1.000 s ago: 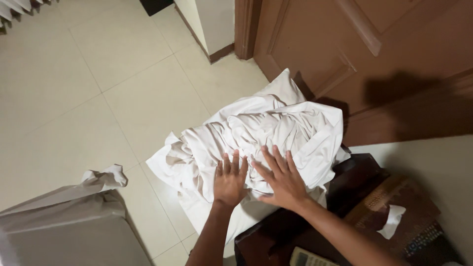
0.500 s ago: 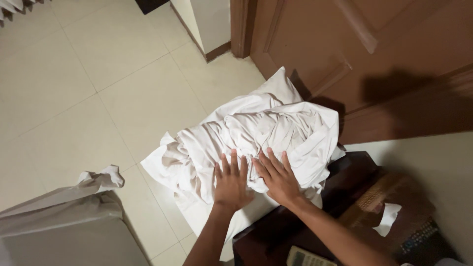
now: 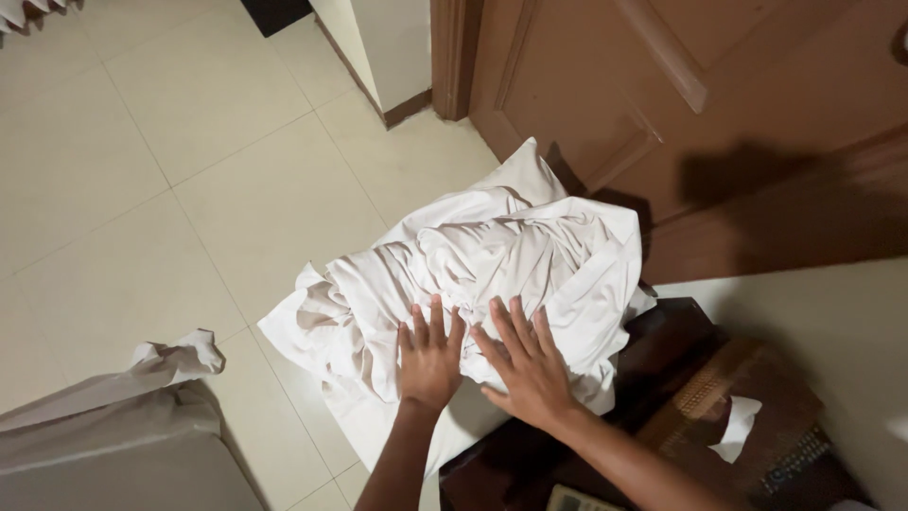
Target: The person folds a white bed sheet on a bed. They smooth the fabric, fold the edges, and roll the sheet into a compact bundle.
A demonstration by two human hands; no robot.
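A crumpled white sheet (image 3: 492,270) lies heaped over a white pillow (image 3: 518,175) on a dark wooden table (image 3: 662,345). My left hand (image 3: 428,355) rests flat on the near edge of the sheet, fingers spread. Beside it, my right hand (image 3: 525,364) also presses flat on the cloth, fingers apart. Neither hand grips anything. The pillow's near part is hidden under the sheet.
A brown wooden door (image 3: 719,104) stands behind the heap. A woven tissue box (image 3: 733,416) with a white tissue sits on the table at the right. Grey-white bedding (image 3: 113,426) lies at the lower left. Cream floor tiles (image 3: 189,170) spread to the left.
Both hands stay flat on the sheet in much the same place; the view has shifted slightly.
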